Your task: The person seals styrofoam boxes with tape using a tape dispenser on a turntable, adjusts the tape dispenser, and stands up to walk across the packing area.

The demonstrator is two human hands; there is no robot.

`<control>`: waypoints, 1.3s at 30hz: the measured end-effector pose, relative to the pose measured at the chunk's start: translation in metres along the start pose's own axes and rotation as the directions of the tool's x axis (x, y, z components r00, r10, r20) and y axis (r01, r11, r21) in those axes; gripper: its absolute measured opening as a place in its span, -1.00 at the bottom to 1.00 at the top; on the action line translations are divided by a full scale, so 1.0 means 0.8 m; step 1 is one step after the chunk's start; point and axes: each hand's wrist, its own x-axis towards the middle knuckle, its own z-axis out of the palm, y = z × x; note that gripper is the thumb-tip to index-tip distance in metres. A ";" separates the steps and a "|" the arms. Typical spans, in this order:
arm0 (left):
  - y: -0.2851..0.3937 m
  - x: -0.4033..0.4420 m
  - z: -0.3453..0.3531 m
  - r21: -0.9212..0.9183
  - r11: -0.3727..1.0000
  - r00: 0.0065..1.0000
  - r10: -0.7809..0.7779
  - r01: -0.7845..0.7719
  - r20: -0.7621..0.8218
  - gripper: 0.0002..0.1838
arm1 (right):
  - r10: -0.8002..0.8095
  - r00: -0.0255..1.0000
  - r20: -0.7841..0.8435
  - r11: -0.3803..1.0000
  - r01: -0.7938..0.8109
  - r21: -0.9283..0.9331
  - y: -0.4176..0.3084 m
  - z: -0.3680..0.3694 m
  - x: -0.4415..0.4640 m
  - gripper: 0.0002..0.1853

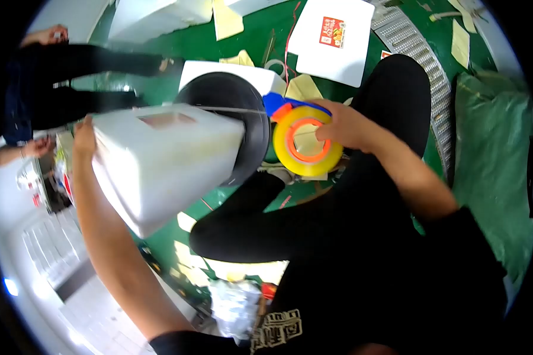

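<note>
A white foam box (172, 165), slightly blurred, lies tilted on a round black stool top (256, 142). My left hand (84, 139) grips the box's far left end, its fingers partly hidden by the edge. In my right hand (344, 125) is a tape dispenser (273, 105), blue and orange, with a large yellow roll of tape (282, 151) on it. My fingers wrap round the roll's side and reach into its orange core. A thin, taut strip of tape runs from the dispenser's blue head leftward to the top of the box.
Another person in dark trousers (77, 65) stands at the left. White foam pieces (331, 44) and yellow paper lie on the green floor (260, 44). A metal roller conveyor (417, 53) curves behind my knee, and a large green sack (491, 165) lies at the right.
</note>
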 end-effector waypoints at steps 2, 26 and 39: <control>-0.046 -0.063 0.013 -0.001 0.935 0.935 -0.354 0.355 -0.008 -0.48 | 0.005 0.999 0.051 1.000 -0.006 0.020 0.005 0.010 -0.033 -0.29; 0.288 -0.170 -0.036 -0.592 0.732 0.941 0.286 -0.337 -0.182 -0.30 | -0.178 0.968 -0.175 0.981 0.161 -0.105 0.083 0.030 -0.125 -0.26; 0.300 -0.160 -0.037 -0.520 0.822 0.970 0.161 -0.234 -0.182 -0.32 | -0.059 0.729 0.682 0.882 0.358 -0.306 0.054 0.096 -0.106 -0.36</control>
